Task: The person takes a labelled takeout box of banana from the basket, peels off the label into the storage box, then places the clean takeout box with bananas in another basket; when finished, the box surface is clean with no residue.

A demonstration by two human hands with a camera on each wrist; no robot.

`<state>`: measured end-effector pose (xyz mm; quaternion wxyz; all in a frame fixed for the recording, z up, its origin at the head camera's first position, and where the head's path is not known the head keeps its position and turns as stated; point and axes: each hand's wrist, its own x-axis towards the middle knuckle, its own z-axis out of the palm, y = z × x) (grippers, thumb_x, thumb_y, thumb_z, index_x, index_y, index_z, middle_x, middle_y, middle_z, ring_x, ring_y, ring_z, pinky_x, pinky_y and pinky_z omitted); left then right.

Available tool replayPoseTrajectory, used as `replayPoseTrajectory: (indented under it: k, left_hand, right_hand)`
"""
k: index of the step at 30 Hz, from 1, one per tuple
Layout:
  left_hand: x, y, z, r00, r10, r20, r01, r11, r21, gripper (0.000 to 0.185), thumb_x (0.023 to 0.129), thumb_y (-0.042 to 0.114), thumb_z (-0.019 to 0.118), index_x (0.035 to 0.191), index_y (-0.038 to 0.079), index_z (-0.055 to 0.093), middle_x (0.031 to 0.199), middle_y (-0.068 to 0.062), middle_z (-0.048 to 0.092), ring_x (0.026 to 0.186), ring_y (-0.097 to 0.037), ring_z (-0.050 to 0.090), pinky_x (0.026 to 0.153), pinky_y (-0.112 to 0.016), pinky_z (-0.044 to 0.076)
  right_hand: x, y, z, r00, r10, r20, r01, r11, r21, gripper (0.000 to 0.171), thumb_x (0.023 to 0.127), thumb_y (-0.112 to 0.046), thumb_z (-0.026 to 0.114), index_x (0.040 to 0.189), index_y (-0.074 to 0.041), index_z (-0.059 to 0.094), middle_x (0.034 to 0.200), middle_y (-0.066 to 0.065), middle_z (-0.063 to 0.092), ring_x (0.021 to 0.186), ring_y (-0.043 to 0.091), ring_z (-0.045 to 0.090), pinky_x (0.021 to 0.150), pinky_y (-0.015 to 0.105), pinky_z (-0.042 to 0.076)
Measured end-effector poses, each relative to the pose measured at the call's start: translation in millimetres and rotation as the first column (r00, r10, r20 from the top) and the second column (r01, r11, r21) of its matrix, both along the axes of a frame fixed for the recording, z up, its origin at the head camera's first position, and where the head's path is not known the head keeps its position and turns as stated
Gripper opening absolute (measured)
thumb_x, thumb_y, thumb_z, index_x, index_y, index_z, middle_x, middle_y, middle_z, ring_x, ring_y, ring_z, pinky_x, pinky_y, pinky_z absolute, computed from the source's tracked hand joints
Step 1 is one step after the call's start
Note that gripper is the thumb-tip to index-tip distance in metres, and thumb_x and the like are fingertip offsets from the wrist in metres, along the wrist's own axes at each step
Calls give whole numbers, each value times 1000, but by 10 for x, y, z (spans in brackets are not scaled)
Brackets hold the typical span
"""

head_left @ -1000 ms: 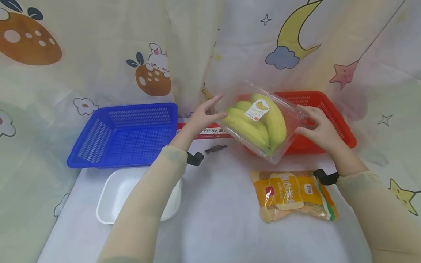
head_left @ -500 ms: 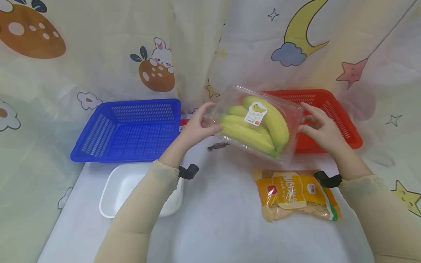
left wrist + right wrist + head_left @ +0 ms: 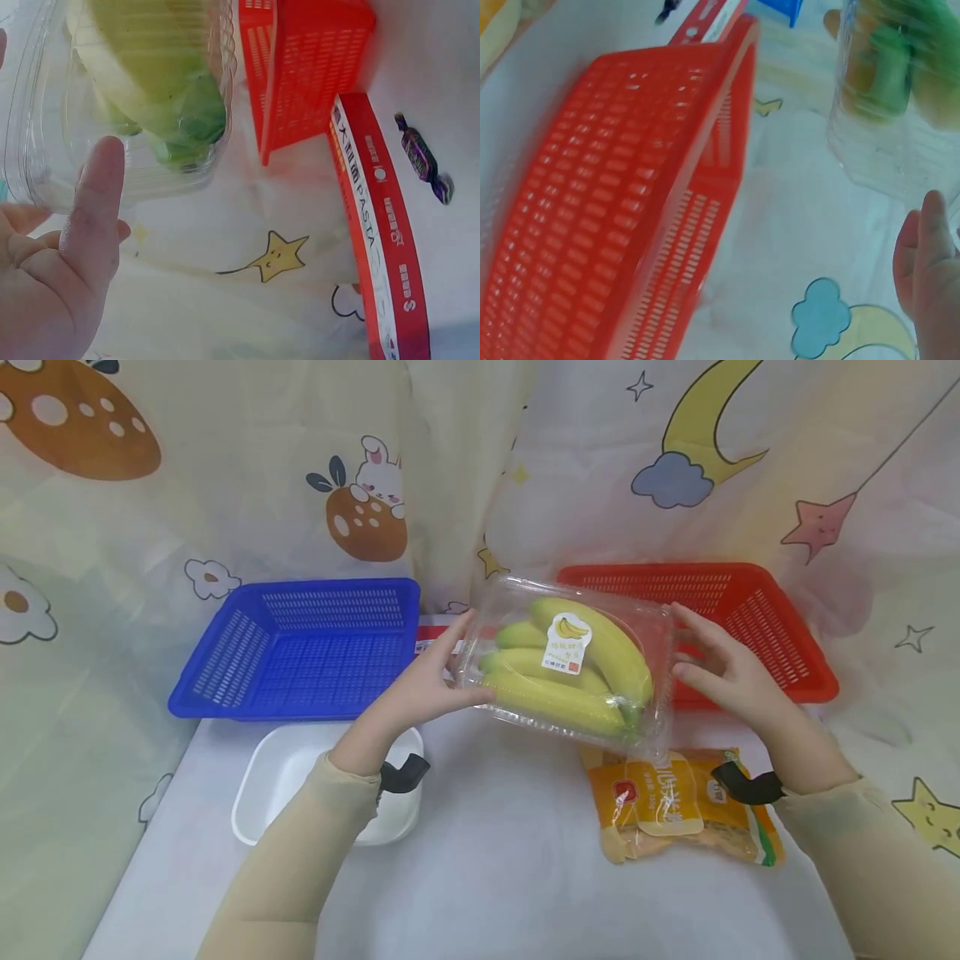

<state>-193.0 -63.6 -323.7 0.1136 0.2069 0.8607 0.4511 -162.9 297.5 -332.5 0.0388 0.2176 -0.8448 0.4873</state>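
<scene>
A clear plastic box [image 3: 656, 727] is held up in front of the red basket [image 3: 798, 652], tilted down to the right. Inside lie several yellow-green bananas [image 3: 555, 697] under a white label [image 3: 566, 647]. My left hand [image 3: 420, 689] grips its left end, thumb at the near side. At the other end my right hand [image 3: 738, 681] holds it between thumb and fingers. The left wrist view shows the thumb [image 3: 97, 202] against the box wall. In the right wrist view, the right hand's fingers [image 3: 934, 232] are at the box's lower edge.
A blue basket [image 3: 318, 664] stands at back left, a white tray [image 3: 273, 777] before it. A yellow snack bag [image 3: 675, 810] lies front right, partly under the box. A red pasta box [image 3: 379, 225] and a wrapped candy [image 3: 420, 157] lie between the baskets.
The banana box has come down and to the left, and has turned closer to level, with both hands on it. The view has shifted slightly; the baskets stay put.
</scene>
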Motion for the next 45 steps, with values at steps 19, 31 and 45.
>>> replayPoseTrajectory:
  k: [19, 31, 45]
  left_hand:
    - [481, -226, -167, 995, 87, -40, -92, 988, -127, 104, 64, 48, 77, 144, 34, 14, 136, -6, 32, 74, -18, 49, 59, -28, 50]
    - [817, -304, -266, 993, 113, -37, -118, 973, -199, 110, 59, 55, 77, 145, 28, 16, 137, 1, 33, 71, -12, 48, 62, -25, 47]
    - [1118, -326, -511, 981, 191, -26, -192, 952, -238, 109, 56, 54, 79, 143, 37, 15, 144, 3, 34, 128, -17, 38, 100, -47, 39]
  right_hand:
    - [181, -266, -99, 999, 25, 38, -31, 983, 179, 81, 81, -7, 63, 146, -25, 18, 147, 7, 29, 122, 4, 42, 85, 5, 39]
    - [349, -360, -231, 997, 74, -3, -70, 956, 285, 82, 77, -14, 69, 145, -23, 23, 149, 7, 27, 134, 14, 27, 92, 64, 35]
    - [421, -429, -404, 974, 173, 145, -199, 961, 192, 86, 79, -14, 69, 146, -18, 17, 150, 13, 22, 126, 36, 38, 86, 45, 48]
